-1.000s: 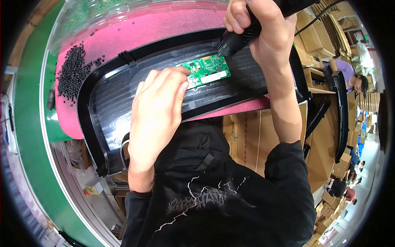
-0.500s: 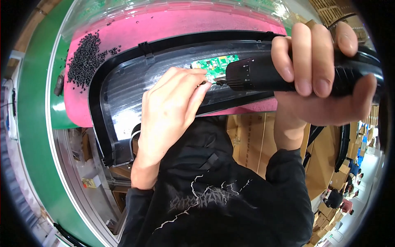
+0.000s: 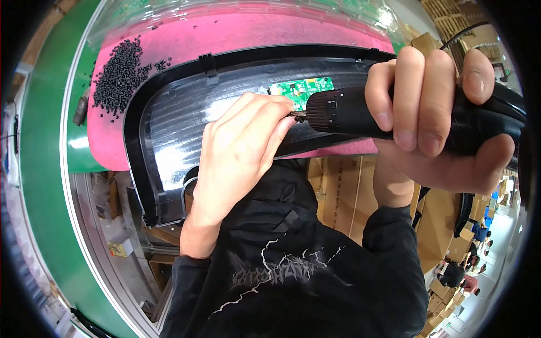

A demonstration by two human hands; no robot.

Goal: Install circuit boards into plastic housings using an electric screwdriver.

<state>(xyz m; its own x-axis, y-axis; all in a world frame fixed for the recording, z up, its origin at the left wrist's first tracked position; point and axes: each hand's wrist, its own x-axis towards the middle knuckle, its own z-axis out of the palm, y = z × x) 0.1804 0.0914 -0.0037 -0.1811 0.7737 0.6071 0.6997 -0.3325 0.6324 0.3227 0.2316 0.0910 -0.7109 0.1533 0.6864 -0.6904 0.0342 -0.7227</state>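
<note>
My right hand [image 3: 420,107] is wrapped round a black electric screwdriver [image 3: 349,112], held level with its tip pointing left. My left hand [image 3: 242,143] is pinched closed at the tip, holding small black screws [image 3: 298,118] that partly show between the fingertips and the bit. Just beyond the fingertips lies a green circuit board [image 3: 307,87], its near edge partly hidden by the hand. The board sits inside a long, curved, glossy black plastic housing [image 3: 169,124], which lies with its hollow side up.
A pile of small black screws [image 3: 117,79] lies on the pink mat [image 3: 107,149], left of the housing. Clear plastic trays [image 3: 236,10] line the far edge. A dark stub [image 3: 80,112] rests on the green table [image 3: 48,169]. Cardboard boxes [image 3: 341,194] stand below at right.
The screwdriver tip has shifted slightly left and down, closer to my left fingertips. My left hand has moved slightly right and stays pinched.
</note>
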